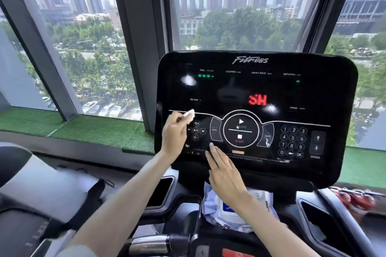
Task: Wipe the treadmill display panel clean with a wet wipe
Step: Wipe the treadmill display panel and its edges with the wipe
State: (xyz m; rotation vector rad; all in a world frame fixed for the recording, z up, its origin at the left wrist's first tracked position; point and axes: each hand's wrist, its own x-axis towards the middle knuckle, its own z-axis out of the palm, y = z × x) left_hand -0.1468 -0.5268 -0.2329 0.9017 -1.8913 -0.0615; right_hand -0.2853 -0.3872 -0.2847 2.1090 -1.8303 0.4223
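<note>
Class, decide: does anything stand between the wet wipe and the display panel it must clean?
Only the right hand, lying flat on the display panel's lower middle. The wet wipe, pinched in the left hand, is at the panel's left side.

**Left hand pressing a wipe to the treadmill panel**

The left hand is pinching a small white wet wipe at its fingertips and holding it against the black display panel, on the white line running across the panel. The right hand is lying flat with fingers straight, its fingertips touching the panel's lower part just below the round start/stop dial. Red characters are glowing above the right hand, and a number keypad is sitting to that hand's right. Under the right wrist a pale wipe packet is lying in the console. Beyond the left hand, a green turf strip is lining the window sill.
</note>
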